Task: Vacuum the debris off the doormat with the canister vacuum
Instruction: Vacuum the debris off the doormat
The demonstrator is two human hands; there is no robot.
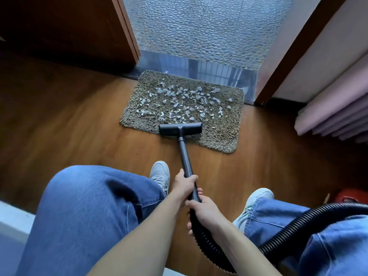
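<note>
Floor head at the near edge of a doormat (223, 134) littered with debris (179, 100).

The doormat lies on the wood floor (79, 116) before the threshold, pale scraps across its middle and far half. The floor head (180, 128) rests on its near edge, just short of the scraps, so the first pass seems barely begun; next, I judge, a push forward through them. Well behind, the left hand (184, 185) is wrapped around the wand (185, 156) and the right hand (205, 211) is closed where the hose (288, 222) joins.

Black nozzle (180, 129), speckled brown doormat (219, 134)
</note>
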